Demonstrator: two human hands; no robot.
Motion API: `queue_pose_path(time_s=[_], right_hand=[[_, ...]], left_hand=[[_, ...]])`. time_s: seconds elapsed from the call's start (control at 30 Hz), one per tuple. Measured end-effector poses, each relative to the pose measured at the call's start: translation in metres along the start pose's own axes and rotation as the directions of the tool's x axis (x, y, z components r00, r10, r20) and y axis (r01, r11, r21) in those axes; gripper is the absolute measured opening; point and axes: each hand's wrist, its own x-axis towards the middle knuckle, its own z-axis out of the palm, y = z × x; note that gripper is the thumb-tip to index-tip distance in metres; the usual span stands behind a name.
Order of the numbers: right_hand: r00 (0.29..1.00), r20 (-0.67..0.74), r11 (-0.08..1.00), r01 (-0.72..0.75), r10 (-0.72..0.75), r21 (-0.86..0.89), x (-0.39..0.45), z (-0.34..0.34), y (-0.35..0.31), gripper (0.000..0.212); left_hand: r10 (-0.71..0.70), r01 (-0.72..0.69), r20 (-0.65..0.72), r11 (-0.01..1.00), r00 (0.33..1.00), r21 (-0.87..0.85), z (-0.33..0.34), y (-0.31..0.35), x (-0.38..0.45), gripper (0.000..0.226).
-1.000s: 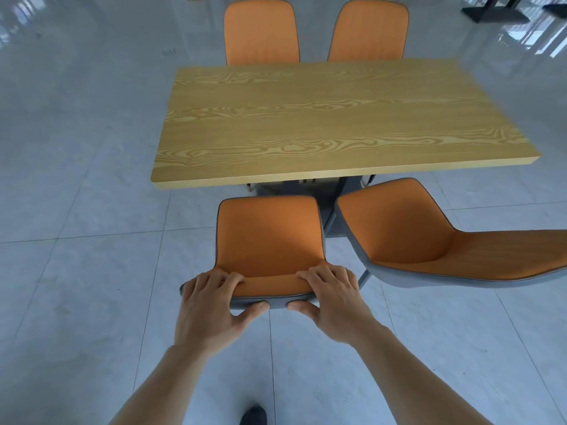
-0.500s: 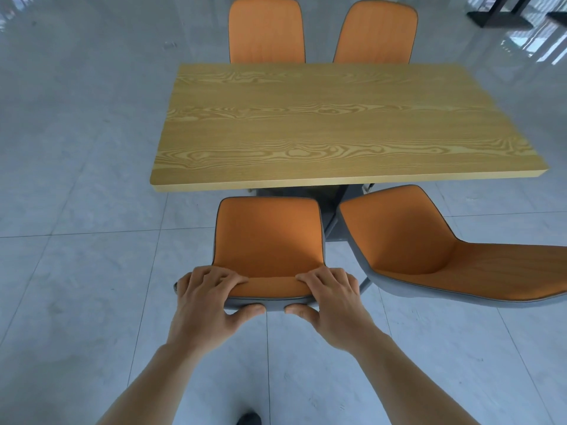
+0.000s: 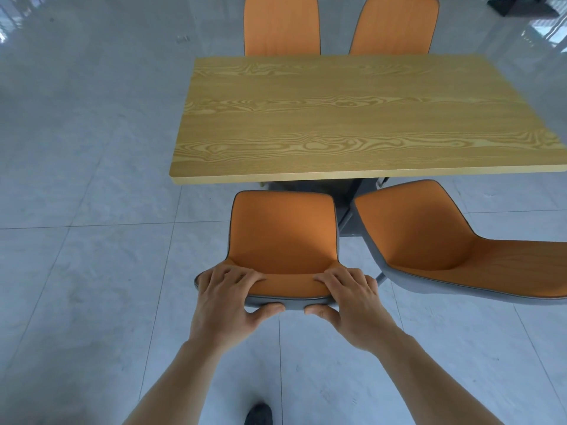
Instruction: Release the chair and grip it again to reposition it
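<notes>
Both hands grasp the top edge of the near orange chair's [image 3: 283,237] backrest. The left hand [image 3: 225,300] curls its fingers over the left part of the rim with the thumb underneath, and the right hand [image 3: 349,302] does the same on the right part. The chair stands on the grey tiled floor [image 3: 86,271], its seat partly under the near edge of the wooden surface [image 3: 352,118]. A second orange chair [image 3: 445,243] stands just to its right, turned sideways. Two more orange chairs [image 3: 282,26] stand at the far side.
</notes>
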Motion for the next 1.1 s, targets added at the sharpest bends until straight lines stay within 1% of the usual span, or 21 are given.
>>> queue_pose_path(time_s=[0.07,0.23,0.43,0.6,0.8,0.93,1.1], right_hand=[[1.0,-0.005,1.0,-0.008,0.008,0.007,-0.002,-0.001,0.005,0.074],[1.0,0.021,1.0,-0.017,0.018,-0.018,-0.003,-0.003,0.002,0.076],[0.999,0.032,1.0,-0.02,0.021,-0.015,0.0,-0.006,0.003,0.077],[0.999,0.035,1.0,-0.021,0.022,-0.015,-0.002,-0.005,0.003,0.085],[0.998,0.064,0.999,-0.015,0.018,-0.044,-0.003,-0.007,0.006,0.08],[0.999,0.042,0.999,-0.018,0.019,-0.029,-0.006,-0.005,0.007,0.076],[0.999,0.042,0.999,-0.005,0.007,-0.034,-0.007,-0.009,0.012,0.083]], left_hand=[[0.004,-0.004,-0.008,1.0,1.0,-0.002,0.003,0.005,-0.002,0.061],[0.0,0.0,0.008,1.0,1.0,0.016,0.003,0.003,-0.001,0.065],[0.004,-0.004,-0.009,1.0,1.0,0.005,0.002,0.003,0.001,0.064],[-0.009,0.009,0.003,1.0,1.0,0.007,0.003,0.004,-0.002,0.064],[-0.037,0.036,0.023,0.999,0.999,0.028,0.003,0.009,-0.005,0.064],[-0.043,0.042,0.031,0.999,0.999,0.021,0.003,0.011,-0.007,0.064],[-0.052,0.051,0.04,0.998,0.998,0.025,0.004,0.016,-0.006,0.066]])
